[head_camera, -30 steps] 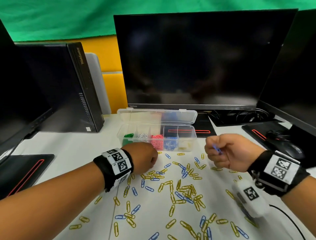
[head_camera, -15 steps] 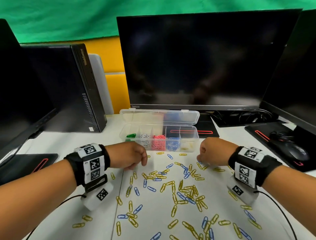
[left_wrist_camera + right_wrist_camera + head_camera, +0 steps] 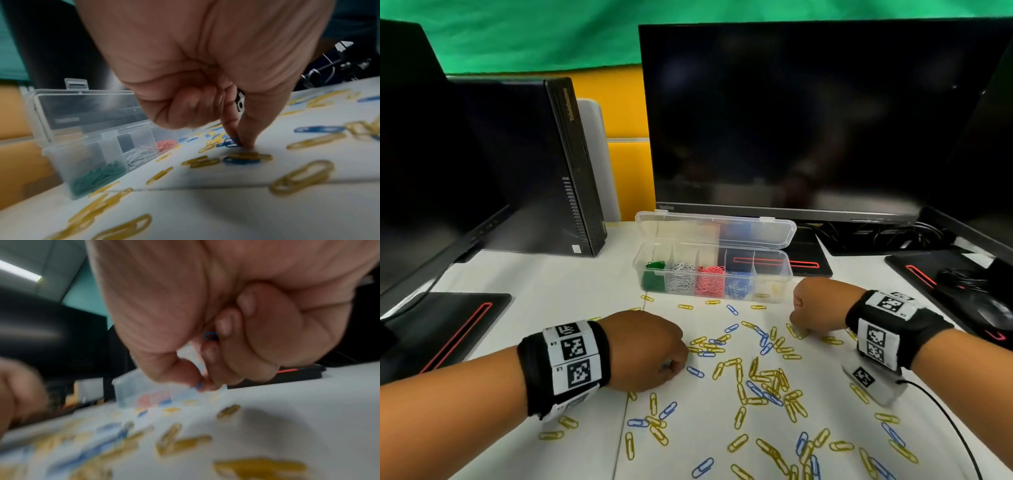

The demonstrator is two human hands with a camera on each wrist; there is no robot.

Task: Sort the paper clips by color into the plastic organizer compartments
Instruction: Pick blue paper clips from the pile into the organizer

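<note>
We note a clear plastic organizer (image 3: 710,275) on the white desk, lid (image 3: 715,229) hinged open and tilted back. Its compartments, left to right, hold green (image 3: 654,274), white (image 3: 681,277), pink (image 3: 710,279) and blue paper clips (image 3: 738,284); the rightmost holds a few yellow ones (image 3: 768,291). Loose yellow paper clips (image 3: 767,377) and loose blue paper clips (image 3: 695,371) lie flat, scattered in front of the box.

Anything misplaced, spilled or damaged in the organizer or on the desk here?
Nothing stands out. The organizer sits upright with its lid open and colors separated; the loose yellow and blue clips on the desk are simply unsorted. No damage is visible.
</note>
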